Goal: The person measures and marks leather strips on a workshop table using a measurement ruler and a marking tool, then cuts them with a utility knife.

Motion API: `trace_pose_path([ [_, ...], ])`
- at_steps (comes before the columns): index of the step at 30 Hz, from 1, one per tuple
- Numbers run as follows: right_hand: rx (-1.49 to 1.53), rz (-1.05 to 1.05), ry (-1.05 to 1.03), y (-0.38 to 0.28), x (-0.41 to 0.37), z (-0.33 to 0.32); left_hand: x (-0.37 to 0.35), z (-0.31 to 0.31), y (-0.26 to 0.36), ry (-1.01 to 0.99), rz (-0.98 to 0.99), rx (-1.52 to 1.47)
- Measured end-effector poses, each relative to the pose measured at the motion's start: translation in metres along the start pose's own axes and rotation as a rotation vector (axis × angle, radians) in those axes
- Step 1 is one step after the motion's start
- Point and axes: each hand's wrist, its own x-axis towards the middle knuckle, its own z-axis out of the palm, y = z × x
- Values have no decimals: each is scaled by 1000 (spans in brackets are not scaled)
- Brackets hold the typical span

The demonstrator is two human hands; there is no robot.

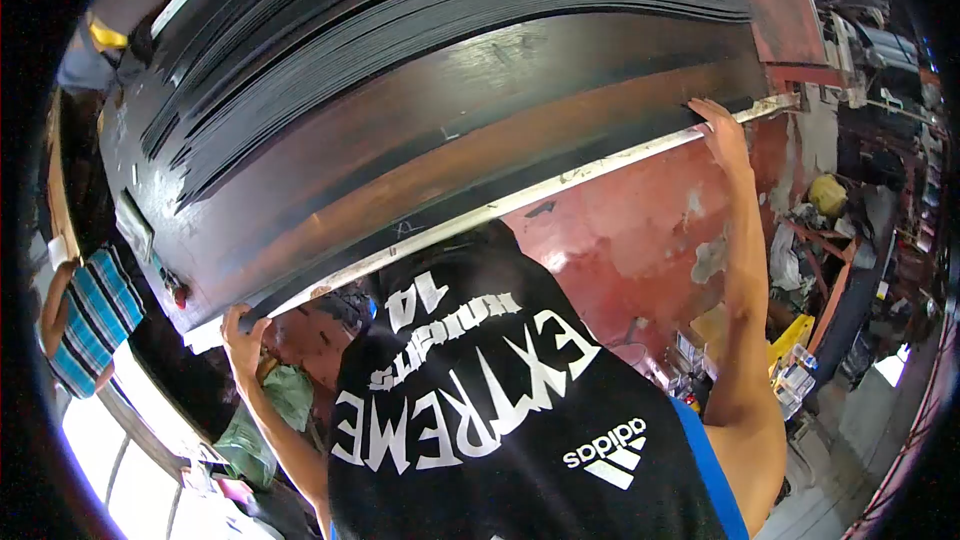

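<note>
A long black strip (pixel 480 182), with small chalk-like marks on it, lies along the front edge of a dark worktable (pixel 640 50). At its left end, my left hand (pixel 243 335) curls its fingers around the strip at the table corner. Near the other end, my right hand (pixel 722 130) grips the strip at the pale table edge, fingertips over its top. A brownish band (pixel 400 172) runs along the tabletop just behind the strip. The undersides of both hands' grips are partly hidden.
Stacked long black strips (pixel 450 25) cover the back of the table. A reddish block (pixel 775 5) stands at the right end. At left is another person in a striped blue garment (pixel 95 320). A green bag (pixel 265 420) and clutter lie below.
</note>
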Motion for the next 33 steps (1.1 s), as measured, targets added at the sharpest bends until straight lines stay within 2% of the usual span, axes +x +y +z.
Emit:
trace_pose_path([
  [7, -12, 10, -27, -6, 0, -5, -4, 3, 5, 40, -19, 26],
  [10, -19, 21, 7, -10, -1, -6, 0, 9, 4, 39, 101, 43],
  [11, -57, 26, -4, -5, 0, 0, 0, 14, 2, 92, 184, 136],
  [13, -120, 56, -13, -12, 1, 3, 3, 20, 18, 115, 193, 203],
  [14, -113, 35, -14, -29, 0, 4, 5, 26, 23, 63, 195, 235],
  [15, -87, -75, -2, -59, -3, 2, 8, 33, 30, 9, 197, 265],
  [17, 17, -260, -35, -129, -2, 13, 17, 50, 89, -81, 248, 240],
  [19, 7, -359, -120, -185, -5, 26, 26, 68, 120, -28, 319, 177],
  [20, 43, -424, -51, -207, -8, 32, 30, 76, 127, -21, 308, 179],
  [22, 46, -435, -92, -233, -6, 38, 36, 92, 135, -2, 393, 221],
  [25, 35, -477, -105, -244, -2, 44, 40, 102, 141, 59, 440, 239],
  [27, 30, -427, -144, -240, -1, 47, 39, 101, 142, 41, 397, 240],
  [30, 60, -459, -131, -242, 1, 37, 40, 103, 143, 44, 401, 204],
  [31, 59, -461, -117, -244, 1, 36, 40, 106, 142, 117, 434, 173],
  [33, 64, -462, -141, -242, 5, 37, 42, 108, 136, 35, 424, 170],
])
